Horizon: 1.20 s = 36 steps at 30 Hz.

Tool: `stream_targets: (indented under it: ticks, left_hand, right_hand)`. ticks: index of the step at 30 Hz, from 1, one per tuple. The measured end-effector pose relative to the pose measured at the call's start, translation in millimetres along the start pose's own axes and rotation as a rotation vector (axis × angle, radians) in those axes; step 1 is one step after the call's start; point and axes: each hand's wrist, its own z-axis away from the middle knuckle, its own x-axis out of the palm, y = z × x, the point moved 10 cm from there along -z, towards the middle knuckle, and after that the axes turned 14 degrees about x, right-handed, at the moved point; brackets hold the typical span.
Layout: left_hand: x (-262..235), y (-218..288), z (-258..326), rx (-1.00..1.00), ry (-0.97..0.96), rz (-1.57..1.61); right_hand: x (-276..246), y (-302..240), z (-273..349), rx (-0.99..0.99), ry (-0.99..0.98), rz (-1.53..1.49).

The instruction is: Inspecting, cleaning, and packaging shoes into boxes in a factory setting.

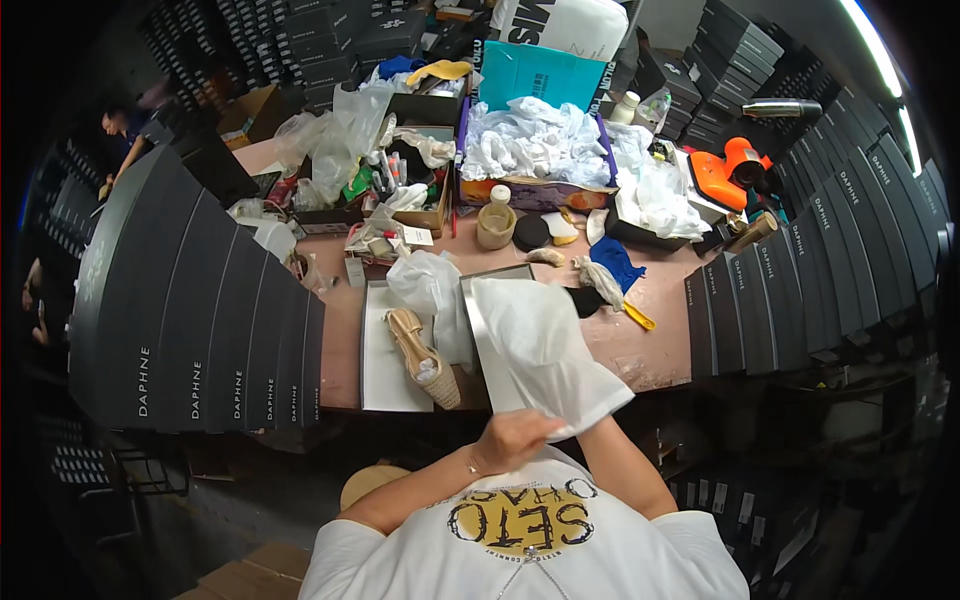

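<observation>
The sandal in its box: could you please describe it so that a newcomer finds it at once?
Between two rows of dark boxes lies a pink tabletop; at its near edge is an open box, left of the white bag. In it, the sandal is set apart from the pale wrapping by its tan colour and woven-looking surface.

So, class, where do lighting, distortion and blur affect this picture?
Head view, upper right: the strip light burns out to white; head view, both sides: the dark boxes bend toward the rim; head view, below the table: deep shadow swallows detail; head view, lower centre: the left hand seems slightly soft.
</observation>
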Motion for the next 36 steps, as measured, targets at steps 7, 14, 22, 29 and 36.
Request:
stream_targets:
  ticks: [7, 14, 22, 29, 36]
  left_hand:
    - [-9.7, -9.6, -18.6, -0.004, 0.061, 0.013]
    - [-26.7, -53.5, 3.8, -0.406, 0.163, -0.021]
    - [37.2, -144.2, 136.2, -1.366, 0.779, 1.223]
    - [53.0, -183.9, 78.4, -1.252, 0.768, 1.166]
    - [47.2, -190.7, 80.0, -1.194, 1.033, 1.391]
  right_hand:
    - [-9.6, -14.2, -3.3, 0.002, -0.026, 0.117]
    - [4.8, -49.2, 3.0, -0.193, -0.038, 0.712]
    - [-9.5, 11.6, 15.5, 0.450, 0.084, 0.366]
    - [-7.5, 9.6, 32.3, 0.580, 0.037, 0.953]
    - [-4.6, -2.0, 39.3, 0.387, -0.102, 0.212]
